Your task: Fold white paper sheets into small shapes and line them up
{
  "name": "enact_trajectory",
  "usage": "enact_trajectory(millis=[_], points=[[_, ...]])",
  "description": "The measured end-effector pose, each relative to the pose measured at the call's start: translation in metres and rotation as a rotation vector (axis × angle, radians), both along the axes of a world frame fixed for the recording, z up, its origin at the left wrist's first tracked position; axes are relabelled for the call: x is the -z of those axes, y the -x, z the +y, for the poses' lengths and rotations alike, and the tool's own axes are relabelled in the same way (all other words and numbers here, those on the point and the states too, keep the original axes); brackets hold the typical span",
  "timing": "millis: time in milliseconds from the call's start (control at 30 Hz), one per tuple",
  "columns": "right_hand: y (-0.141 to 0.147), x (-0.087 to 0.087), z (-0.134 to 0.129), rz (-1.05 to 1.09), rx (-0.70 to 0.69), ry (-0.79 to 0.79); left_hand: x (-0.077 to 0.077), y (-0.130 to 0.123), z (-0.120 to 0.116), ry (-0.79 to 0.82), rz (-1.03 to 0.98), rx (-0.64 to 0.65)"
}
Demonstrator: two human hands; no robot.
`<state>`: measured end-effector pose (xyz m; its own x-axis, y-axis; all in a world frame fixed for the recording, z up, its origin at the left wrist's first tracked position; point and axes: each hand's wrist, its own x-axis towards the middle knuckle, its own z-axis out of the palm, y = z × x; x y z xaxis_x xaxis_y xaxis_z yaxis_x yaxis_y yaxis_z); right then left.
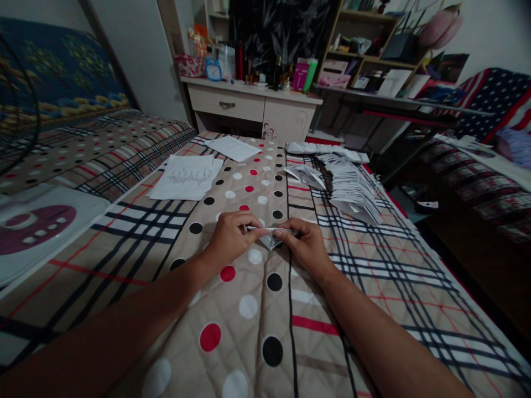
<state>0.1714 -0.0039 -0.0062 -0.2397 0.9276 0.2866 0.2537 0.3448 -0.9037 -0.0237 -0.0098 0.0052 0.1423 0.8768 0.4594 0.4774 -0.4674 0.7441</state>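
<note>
A small folded paper (270,240) is held between my two hands above the patterned bedspread (249,307). My left hand (235,236) pinches its left side between thumb and fingers. On the right side, my right hand (305,243) grips it the same way, the thumb near the middle fold. Beyond my right hand lies a long row of folded papers (352,188), with one separate folded paper (306,176) beside it. Printed sheets (186,177) lie flat beyond my left hand, and another white sheet (234,148) rests farther back.
A white bag with a purple print (37,226) lies at the left. Behind the bed stands a white cabinet (226,104) with bottles and a blue clock (213,69) on top. Shelves and a desk (398,99) are at the back right.
</note>
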Motion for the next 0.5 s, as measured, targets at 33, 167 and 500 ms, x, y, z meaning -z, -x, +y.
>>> enact_trajectory(millis=[33, 167, 500], points=[[0.0003, 0.0004, -0.0005, 0.005, 0.001, 0.018, -0.0007, -0.0001, 0.0001, 0.048, -0.006, -0.011], [0.0006, -0.0012, -0.0038, -0.029, -0.041, 0.043, 0.0, -0.0001, 0.0014, 0.164, -0.023, -0.034], [0.0041, 0.0006, -0.0037, 0.045, 0.067, 0.053, 0.0031, -0.0061, 0.0057, 0.489, -0.488, 0.124]])
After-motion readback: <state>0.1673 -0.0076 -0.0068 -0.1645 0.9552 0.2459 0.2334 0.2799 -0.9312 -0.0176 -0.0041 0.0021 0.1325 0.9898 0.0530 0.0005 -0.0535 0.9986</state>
